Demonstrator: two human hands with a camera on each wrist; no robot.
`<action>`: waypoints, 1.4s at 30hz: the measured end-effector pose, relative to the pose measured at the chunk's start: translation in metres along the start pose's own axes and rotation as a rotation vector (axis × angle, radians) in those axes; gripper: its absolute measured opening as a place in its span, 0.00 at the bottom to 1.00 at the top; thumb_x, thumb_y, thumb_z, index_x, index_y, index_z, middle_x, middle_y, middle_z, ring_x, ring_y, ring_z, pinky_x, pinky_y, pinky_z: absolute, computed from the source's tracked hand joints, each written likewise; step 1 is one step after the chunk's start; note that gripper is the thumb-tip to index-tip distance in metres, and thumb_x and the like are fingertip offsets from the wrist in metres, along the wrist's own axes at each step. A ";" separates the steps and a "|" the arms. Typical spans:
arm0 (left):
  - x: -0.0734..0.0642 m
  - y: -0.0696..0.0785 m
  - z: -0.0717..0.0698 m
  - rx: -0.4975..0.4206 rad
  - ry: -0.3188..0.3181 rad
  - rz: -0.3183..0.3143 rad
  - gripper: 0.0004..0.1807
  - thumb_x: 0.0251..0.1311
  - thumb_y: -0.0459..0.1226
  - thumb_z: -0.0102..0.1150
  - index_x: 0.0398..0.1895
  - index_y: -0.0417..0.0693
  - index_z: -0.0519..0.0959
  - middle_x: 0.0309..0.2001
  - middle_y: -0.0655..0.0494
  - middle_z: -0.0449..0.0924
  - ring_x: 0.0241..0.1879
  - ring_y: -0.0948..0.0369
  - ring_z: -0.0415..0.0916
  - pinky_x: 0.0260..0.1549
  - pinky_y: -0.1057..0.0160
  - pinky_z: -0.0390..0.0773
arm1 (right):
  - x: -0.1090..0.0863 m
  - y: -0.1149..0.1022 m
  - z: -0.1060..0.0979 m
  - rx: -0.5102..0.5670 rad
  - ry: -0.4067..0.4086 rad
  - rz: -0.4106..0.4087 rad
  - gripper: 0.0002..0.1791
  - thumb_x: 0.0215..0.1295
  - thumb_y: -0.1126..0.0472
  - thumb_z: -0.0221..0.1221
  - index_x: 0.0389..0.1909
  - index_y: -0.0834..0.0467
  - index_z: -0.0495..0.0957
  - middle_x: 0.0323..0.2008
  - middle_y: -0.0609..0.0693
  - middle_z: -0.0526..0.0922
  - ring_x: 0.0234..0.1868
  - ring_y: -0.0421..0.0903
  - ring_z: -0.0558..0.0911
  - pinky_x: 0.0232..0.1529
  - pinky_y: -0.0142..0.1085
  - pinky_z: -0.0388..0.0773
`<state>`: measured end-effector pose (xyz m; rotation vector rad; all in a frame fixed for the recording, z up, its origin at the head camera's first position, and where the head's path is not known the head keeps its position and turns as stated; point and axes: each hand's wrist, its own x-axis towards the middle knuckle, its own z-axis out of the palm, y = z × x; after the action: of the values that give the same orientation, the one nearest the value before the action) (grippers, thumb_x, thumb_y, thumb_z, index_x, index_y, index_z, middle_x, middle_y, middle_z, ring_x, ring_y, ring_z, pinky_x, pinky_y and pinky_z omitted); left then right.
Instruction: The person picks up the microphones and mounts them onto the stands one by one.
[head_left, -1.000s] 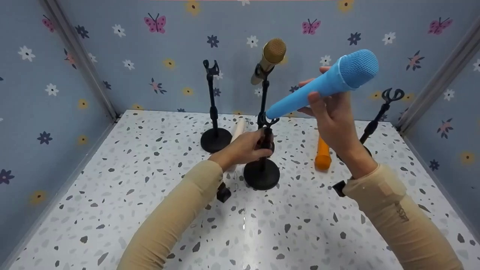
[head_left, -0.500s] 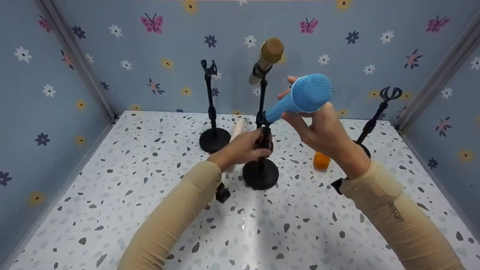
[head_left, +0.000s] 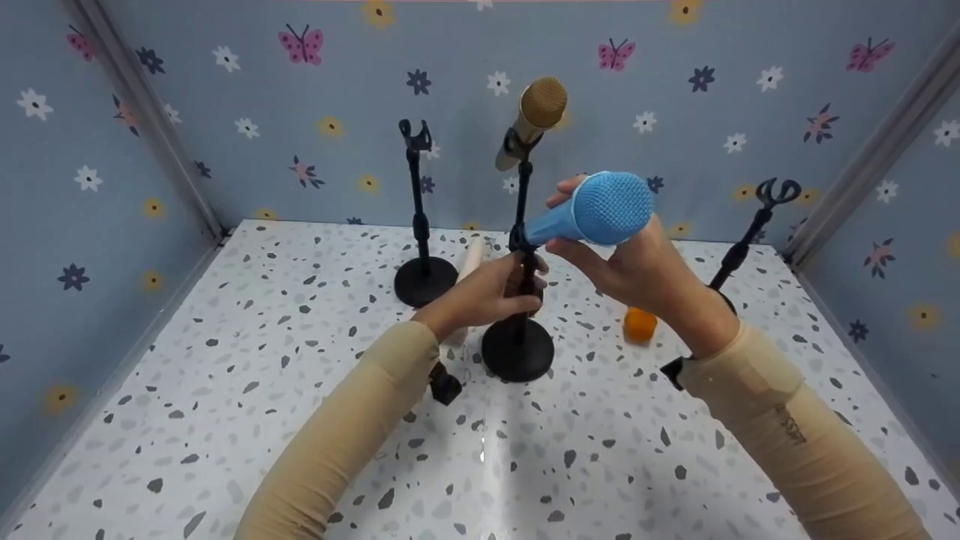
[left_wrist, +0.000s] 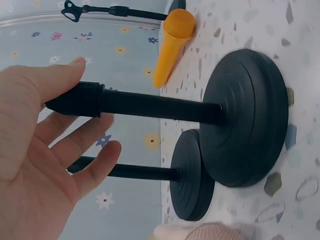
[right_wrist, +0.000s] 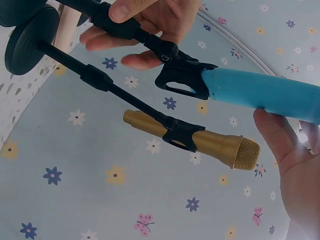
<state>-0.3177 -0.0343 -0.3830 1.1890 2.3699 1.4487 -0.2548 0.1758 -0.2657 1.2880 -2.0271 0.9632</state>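
Observation:
My right hand [head_left: 637,262] holds a blue microphone [head_left: 611,208] by its handle, head tilted up toward me. In the right wrist view the tail end of the blue microphone [right_wrist: 260,90] sits in the clip [right_wrist: 185,80] of a black microphone stand. My left hand [head_left: 491,292] grips that stand's pole just below the clip, thumb on one side and fingers on the other. The stand's round base [head_left: 517,350] rests on the table. Directly behind, a gold microphone [head_left: 541,105] lies in the clip of another black stand.
One stand [head_left: 425,281] with a bare clip is at the left rear, another stand [head_left: 739,255] leans at the right. An orange microphone [head_left: 640,325] lies on the speckled table [head_left: 600,465]. A pale microphone [head_left: 472,259] lies behind my left hand. Patterned walls enclose the back and sides.
My right hand has moved left and down, bringing the blue microphone's tail end from above the clip into it. The left hand keeps its grip on the stand.

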 end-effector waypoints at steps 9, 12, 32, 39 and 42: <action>0.000 0.002 0.007 -0.014 0.037 0.015 0.12 0.68 0.29 0.61 0.52 0.37 0.72 0.46 0.47 0.81 0.45 0.60 0.79 0.50 0.61 0.78 | 0.009 0.001 -0.006 -0.029 -0.026 -0.061 0.31 0.60 0.73 0.68 0.64 0.68 0.68 0.52 0.59 0.82 0.54 0.54 0.81 0.64 0.46 0.73; -0.001 0.001 0.009 -0.012 0.040 0.019 0.12 0.68 0.28 0.61 0.50 0.36 0.73 0.44 0.49 0.81 0.45 0.60 0.80 0.50 0.61 0.78 | 0.011 0.001 -0.008 -0.025 -0.062 -0.064 0.32 0.60 0.73 0.69 0.64 0.68 0.68 0.51 0.59 0.82 0.53 0.53 0.82 0.62 0.44 0.74; -0.003 -0.001 0.007 -0.020 0.039 -0.016 0.09 0.68 0.30 0.61 0.48 0.40 0.74 0.42 0.51 0.80 0.43 0.61 0.79 0.50 0.62 0.79 | -0.002 0.011 -0.002 0.004 -0.168 -0.003 0.27 0.60 0.70 0.70 0.59 0.66 0.71 0.56 0.57 0.80 0.60 0.53 0.79 0.66 0.49 0.71; -0.004 -0.003 0.008 0.002 0.045 0.018 0.10 0.69 0.30 0.61 0.49 0.38 0.73 0.43 0.50 0.81 0.44 0.60 0.80 0.49 0.63 0.79 | -0.006 0.005 -0.005 0.016 -0.195 -0.020 0.31 0.59 0.69 0.72 0.62 0.64 0.72 0.59 0.55 0.78 0.62 0.51 0.78 0.65 0.44 0.72; -0.004 -0.005 0.008 0.005 0.050 0.023 0.11 0.68 0.30 0.61 0.50 0.36 0.73 0.43 0.49 0.81 0.45 0.60 0.80 0.50 0.63 0.79 | -0.007 0.005 -0.002 0.030 -0.176 -0.047 0.33 0.56 0.71 0.73 0.62 0.64 0.72 0.58 0.55 0.79 0.62 0.52 0.78 0.65 0.44 0.73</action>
<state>-0.3136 -0.0327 -0.3922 1.1996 2.4016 1.4975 -0.2565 0.1828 -0.2712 1.4755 -2.1098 0.8887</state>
